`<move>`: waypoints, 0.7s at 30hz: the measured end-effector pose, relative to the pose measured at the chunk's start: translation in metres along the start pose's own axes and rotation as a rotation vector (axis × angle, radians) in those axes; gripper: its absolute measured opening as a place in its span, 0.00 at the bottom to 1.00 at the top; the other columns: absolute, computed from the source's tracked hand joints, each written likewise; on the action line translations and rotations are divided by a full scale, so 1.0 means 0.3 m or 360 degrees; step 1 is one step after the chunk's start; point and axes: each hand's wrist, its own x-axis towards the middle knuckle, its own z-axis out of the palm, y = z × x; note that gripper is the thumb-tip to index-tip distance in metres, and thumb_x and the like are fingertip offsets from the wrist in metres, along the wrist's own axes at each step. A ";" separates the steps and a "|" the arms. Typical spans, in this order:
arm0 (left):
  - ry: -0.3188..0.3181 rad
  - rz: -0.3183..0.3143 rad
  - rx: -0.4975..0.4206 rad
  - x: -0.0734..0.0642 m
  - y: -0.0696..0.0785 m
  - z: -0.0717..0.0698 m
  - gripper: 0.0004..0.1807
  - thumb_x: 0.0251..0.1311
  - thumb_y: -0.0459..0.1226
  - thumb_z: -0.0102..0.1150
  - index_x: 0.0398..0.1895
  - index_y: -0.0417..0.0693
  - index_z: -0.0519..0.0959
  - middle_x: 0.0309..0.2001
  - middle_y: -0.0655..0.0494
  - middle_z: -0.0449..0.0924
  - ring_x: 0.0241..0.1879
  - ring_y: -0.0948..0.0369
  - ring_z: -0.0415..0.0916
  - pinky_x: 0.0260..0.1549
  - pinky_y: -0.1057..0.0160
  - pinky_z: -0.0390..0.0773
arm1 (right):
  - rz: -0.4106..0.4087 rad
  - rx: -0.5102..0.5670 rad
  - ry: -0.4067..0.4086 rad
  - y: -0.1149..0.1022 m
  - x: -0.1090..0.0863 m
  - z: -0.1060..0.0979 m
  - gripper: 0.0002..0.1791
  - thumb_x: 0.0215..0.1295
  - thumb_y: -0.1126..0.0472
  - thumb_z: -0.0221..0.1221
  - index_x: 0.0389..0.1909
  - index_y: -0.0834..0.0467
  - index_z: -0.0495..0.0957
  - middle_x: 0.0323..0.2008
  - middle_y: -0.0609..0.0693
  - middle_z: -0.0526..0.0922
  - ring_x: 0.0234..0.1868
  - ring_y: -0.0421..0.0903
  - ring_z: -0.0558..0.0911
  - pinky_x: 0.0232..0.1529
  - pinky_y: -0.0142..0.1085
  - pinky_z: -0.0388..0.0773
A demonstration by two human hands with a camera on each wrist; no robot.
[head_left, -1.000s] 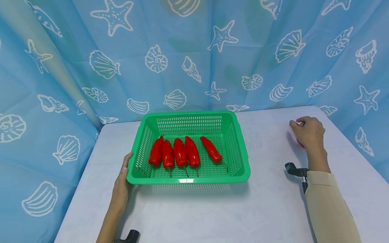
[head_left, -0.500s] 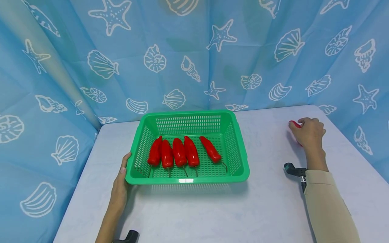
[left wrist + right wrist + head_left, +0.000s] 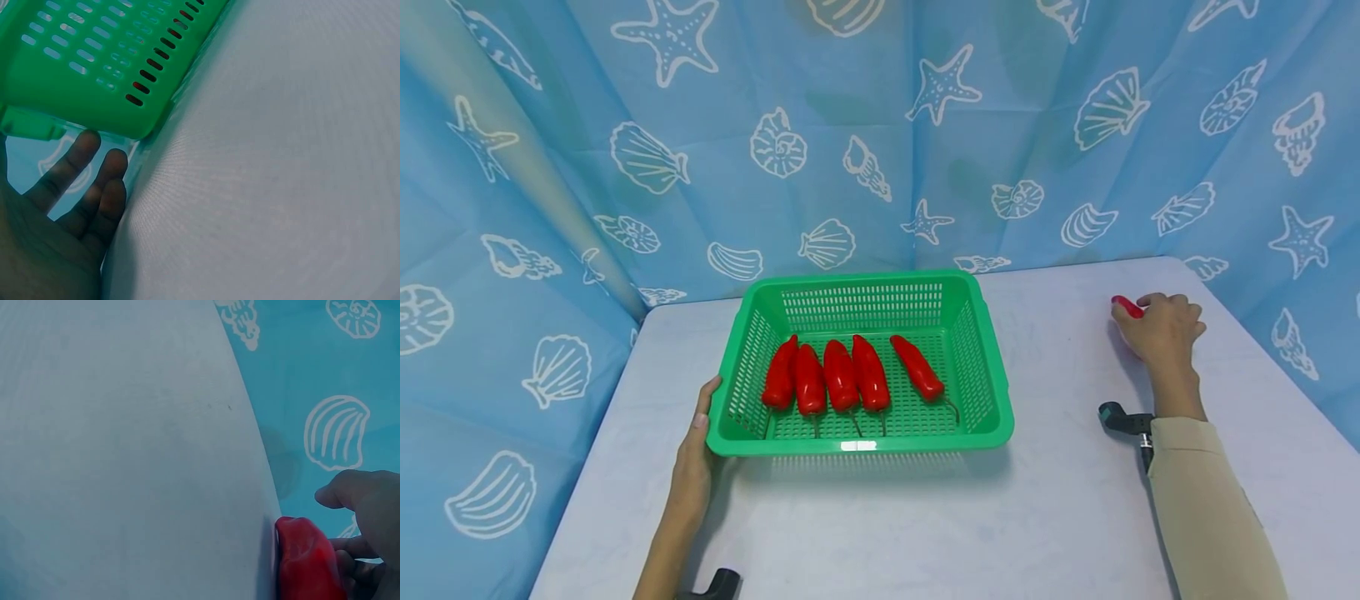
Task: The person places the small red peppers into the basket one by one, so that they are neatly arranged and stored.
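Note:
At the table's right side, my right hand (image 3: pixel 1167 330) is at a single red pepper (image 3: pixel 1128 307). In the right wrist view this pepper (image 3: pixel 307 562) lies on the table; the fingers are beside it and the thumb stands apart from it. My hand hides part of the pepper in the head view. A green plastic basket (image 3: pixel 880 446) holds several red peppers, among them one pepper (image 3: pixel 917 367) apart from the rest. My left hand (image 3: pixel 691 471) is at the basket's left side, its fingers extended by the basket's outer wall (image 3: pixel 75 100).
The white-covered table (image 3: pixel 880 533) meets a blue curtain (image 3: pixel 850 108) with shell and starfish prints at its back and sides. A black wrist mount (image 3: pixel 1126 419) sits on the right wrist, and another mount (image 3: pixel 718 586) shows near the left wrist.
More of the pepper's far end shows beside my right thumb than before. The left hand and the basket keep their places, apart from a slight shift of the whole view.

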 end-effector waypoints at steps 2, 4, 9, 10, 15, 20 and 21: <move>-0.0004 0.0004 -0.0006 -0.001 0.000 0.000 0.29 0.78 0.53 0.19 0.80 0.69 0.52 0.79 0.61 0.47 0.77 0.57 0.41 0.70 0.42 0.42 | 0.0004 -0.0008 0.0001 0.004 0.001 0.004 0.33 0.70 0.52 0.58 0.62 0.75 0.66 0.57 0.76 0.61 0.61 0.73 0.57 0.56 0.64 0.57; -0.0013 0.0004 -0.0015 -0.002 0.001 -0.001 0.29 0.78 0.53 0.19 0.79 0.69 0.52 0.79 0.62 0.47 0.77 0.57 0.41 0.70 0.42 0.42 | 0.0008 -0.0009 0.0002 0.007 0.003 0.006 0.33 0.69 0.52 0.58 0.61 0.75 0.65 0.57 0.76 0.61 0.61 0.73 0.57 0.56 0.64 0.57; -0.0017 -0.0002 -0.0012 -0.004 0.003 -0.002 0.29 0.78 0.54 0.18 0.79 0.70 0.52 0.79 0.62 0.46 0.77 0.57 0.41 0.70 0.41 0.42 | 0.0017 -0.0015 -0.0001 0.014 0.004 0.010 0.33 0.69 0.51 0.59 0.60 0.75 0.66 0.57 0.76 0.61 0.61 0.73 0.56 0.55 0.65 0.57; -0.0016 -0.0003 -0.0011 -0.004 0.003 -0.002 0.29 0.78 0.54 0.18 0.79 0.70 0.52 0.79 0.62 0.46 0.77 0.57 0.40 0.70 0.41 0.42 | 0.0013 -0.0022 -0.0004 0.014 0.003 0.010 0.32 0.69 0.51 0.59 0.59 0.76 0.67 0.56 0.76 0.61 0.61 0.73 0.57 0.54 0.65 0.57; -0.0020 -0.0003 -0.0029 -0.005 0.004 -0.001 0.29 0.78 0.54 0.18 0.79 0.71 0.52 0.78 0.61 0.47 0.77 0.56 0.41 0.69 0.39 0.42 | -0.0039 -0.0086 -0.0017 0.004 -0.001 0.012 0.30 0.67 0.52 0.59 0.53 0.77 0.68 0.52 0.77 0.63 0.58 0.74 0.58 0.53 0.65 0.56; -0.0023 0.0004 -0.0034 -0.005 0.006 -0.004 0.29 0.78 0.54 0.17 0.79 0.70 0.52 0.79 0.62 0.46 0.77 0.57 0.40 0.69 0.40 0.41 | -0.0080 -0.0110 -0.0036 0.003 0.004 0.023 0.31 0.65 0.53 0.62 0.54 0.76 0.69 0.53 0.77 0.63 0.59 0.74 0.58 0.52 0.65 0.56; -0.0024 0.0001 -0.0038 -0.006 0.007 -0.006 0.29 0.78 0.54 0.17 0.79 0.70 0.52 0.79 0.62 0.46 0.77 0.57 0.40 0.69 0.40 0.41 | -0.0095 -0.0109 -0.0044 0.000 0.005 0.026 0.31 0.65 0.53 0.62 0.55 0.76 0.69 0.53 0.77 0.63 0.59 0.74 0.58 0.52 0.65 0.56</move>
